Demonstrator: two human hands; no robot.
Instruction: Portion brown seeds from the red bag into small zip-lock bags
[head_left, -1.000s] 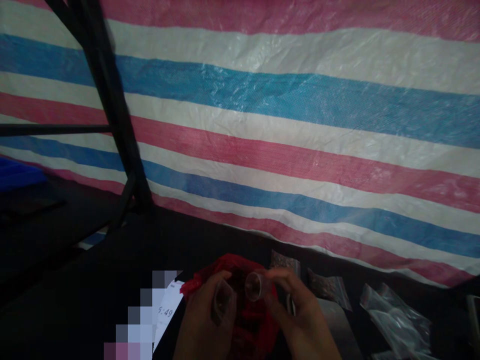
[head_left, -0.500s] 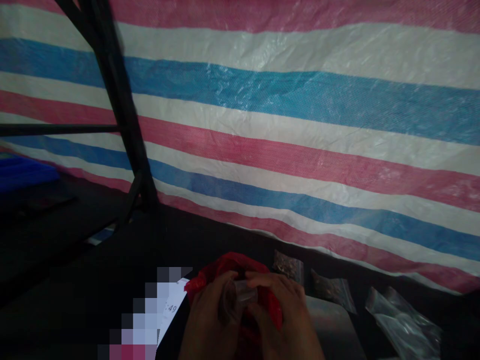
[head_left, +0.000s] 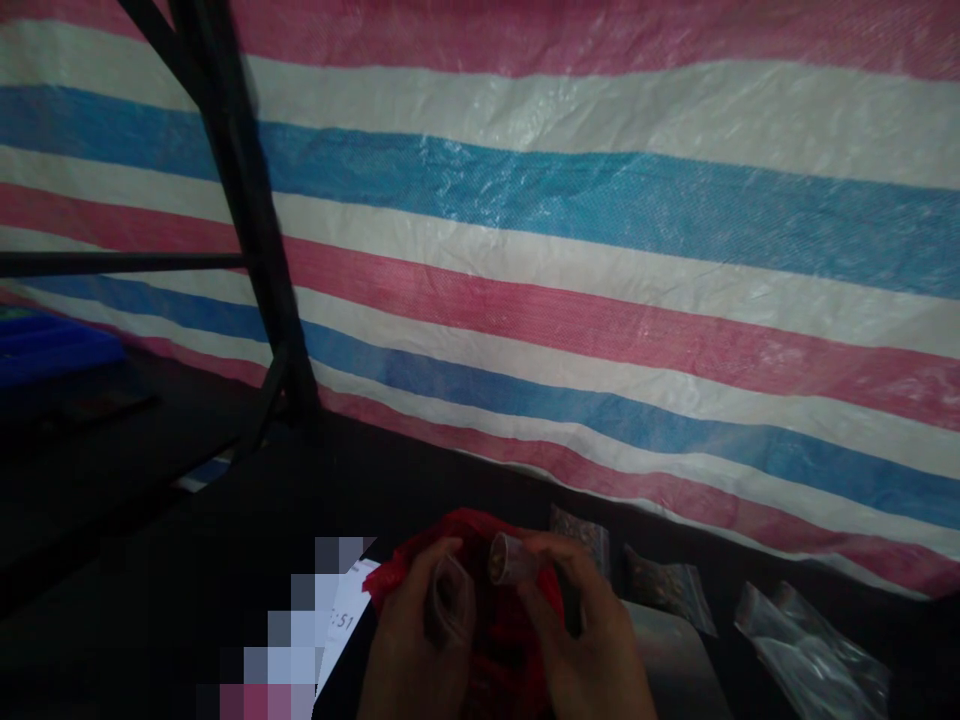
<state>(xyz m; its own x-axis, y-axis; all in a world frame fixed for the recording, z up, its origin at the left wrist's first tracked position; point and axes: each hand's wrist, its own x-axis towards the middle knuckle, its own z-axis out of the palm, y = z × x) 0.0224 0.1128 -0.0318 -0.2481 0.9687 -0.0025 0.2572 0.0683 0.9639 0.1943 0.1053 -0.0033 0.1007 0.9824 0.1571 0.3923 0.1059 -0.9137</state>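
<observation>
My left hand (head_left: 418, 630) is closed around a small clear plastic bag (head_left: 454, 598), whose mouth gapes. My right hand (head_left: 583, 615) grips a small clear plastic cup (head_left: 507, 558) between thumb and fingers. The cup lies tilted on its side, its round end toward the left hand; some small brownish bits show inside. A gap separates cup and bag. Under both hands spreads a red plastic bag (head_left: 510, 660), its contents too dark to make out.
Two filled zip bags (head_left: 664, 585) lie beyond my right hand, near a grey metallic surface (head_left: 675, 655). Clear empty bags (head_left: 814, 650) are at the right. A lit screen (head_left: 346, 610) is on the left. Behind stand a striped tarp (head_left: 600, 320) and a dark metal frame (head_left: 259, 240).
My right hand has drawn the cup rightward, away from the mouth of the clear bag, and turned it. My left hand keeps the bag in nearly the same place.
</observation>
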